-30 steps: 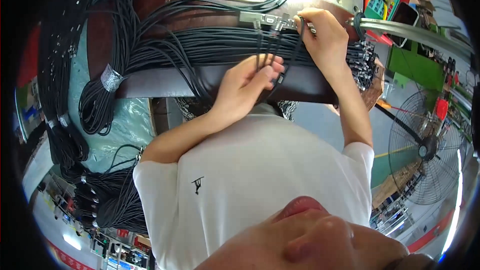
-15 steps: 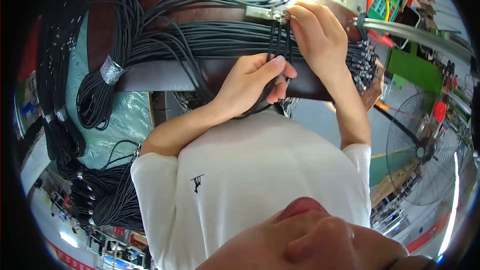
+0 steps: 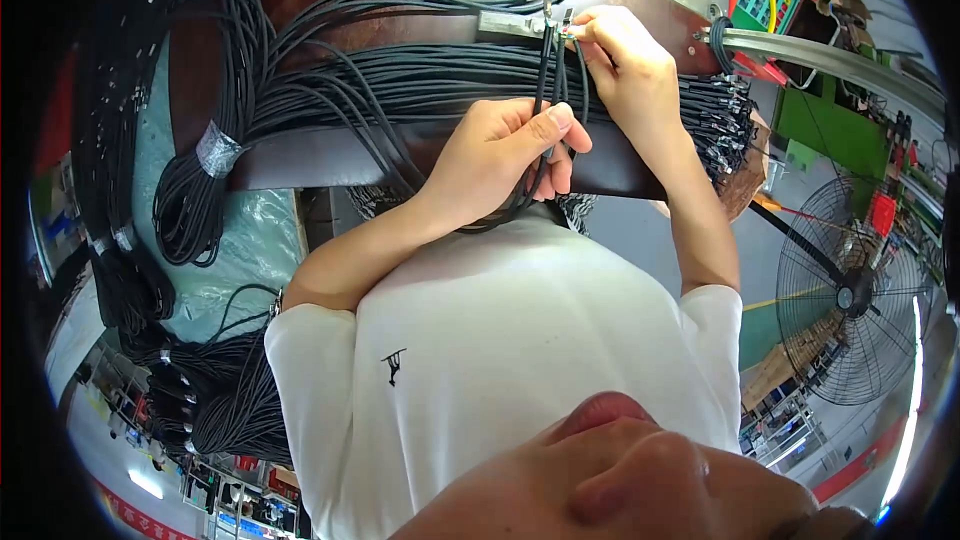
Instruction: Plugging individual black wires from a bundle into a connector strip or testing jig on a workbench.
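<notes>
My left hand (image 3: 480,160) is closed around several black cables (image 3: 541,80), thumb on top, just over the near edge of the brown bench (image 3: 290,162). Those cables run up from it to their bared ends beside a small metal block (image 3: 508,24). With thumb and forefinger, my right hand (image 3: 640,75) pinches a cable end to the right of that block. Small coloured wires show at its fingertips. Behind my left hand, a thick bundle of black cables (image 3: 420,75) lies across the bench.
Metal connectors (image 3: 722,125) tip the bundle at right. A silver band (image 3: 217,148) wraps coiled cables at left, beside a green plastic-covered surface (image 3: 245,250). A metal tube (image 3: 800,45) reaches in from the right. A black fan (image 3: 850,295) stands at lower right.
My right fingertips have shifted slightly down and left, and the cable ends by the metal block now show more plainly. My left hand keeps its grip on the cables.
</notes>
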{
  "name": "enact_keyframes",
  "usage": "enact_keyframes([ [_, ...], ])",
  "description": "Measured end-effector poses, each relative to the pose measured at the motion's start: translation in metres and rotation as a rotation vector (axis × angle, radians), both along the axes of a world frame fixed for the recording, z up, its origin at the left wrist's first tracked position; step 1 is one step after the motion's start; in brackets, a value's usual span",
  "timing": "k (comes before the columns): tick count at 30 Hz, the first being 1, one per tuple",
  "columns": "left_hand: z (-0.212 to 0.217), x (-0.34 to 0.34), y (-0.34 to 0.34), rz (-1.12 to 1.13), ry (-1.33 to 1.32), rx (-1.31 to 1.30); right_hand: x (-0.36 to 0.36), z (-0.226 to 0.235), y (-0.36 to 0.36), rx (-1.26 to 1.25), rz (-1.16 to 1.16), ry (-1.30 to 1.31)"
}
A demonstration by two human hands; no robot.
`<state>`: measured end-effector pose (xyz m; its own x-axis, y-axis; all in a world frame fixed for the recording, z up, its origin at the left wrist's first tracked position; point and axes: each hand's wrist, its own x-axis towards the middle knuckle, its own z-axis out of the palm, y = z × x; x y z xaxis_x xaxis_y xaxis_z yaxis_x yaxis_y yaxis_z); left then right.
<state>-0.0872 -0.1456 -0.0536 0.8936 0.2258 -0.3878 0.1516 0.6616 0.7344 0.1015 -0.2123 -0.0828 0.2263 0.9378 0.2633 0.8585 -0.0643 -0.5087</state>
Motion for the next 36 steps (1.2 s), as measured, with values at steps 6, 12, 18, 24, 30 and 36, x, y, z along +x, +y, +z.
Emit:
enact_keyframes([
  [6,0.003,0.01,0.0,-0.046,0.023,-0.021,-0.001,0.012,0.002,-0.032,0.002,-0.145],
  [12,0.012,0.014,-0.002,-0.146,-0.008,-0.007,0.004,0.029,-0.005,0.314,0.15,-0.342],
  [18,0.034,-0.004,0.006,0.039,-0.068,0.058,0.024,-0.008,-0.031,0.146,-0.058,0.167],
  [24,0.018,0.004,-0.004,-0.151,-0.056,-0.198,0.024,-0.01,-0.024,0.085,-0.05,0.305],
  [30,0.009,0.01,-0.003,-0.174,-0.07,-0.224,0.025,-0.009,-0.025,0.053,-0.094,0.27],
  [36,0.008,0.012,-0.004,-0.188,-0.047,-0.259,0.024,-0.014,-0.019,0.127,-0.055,0.211],
])
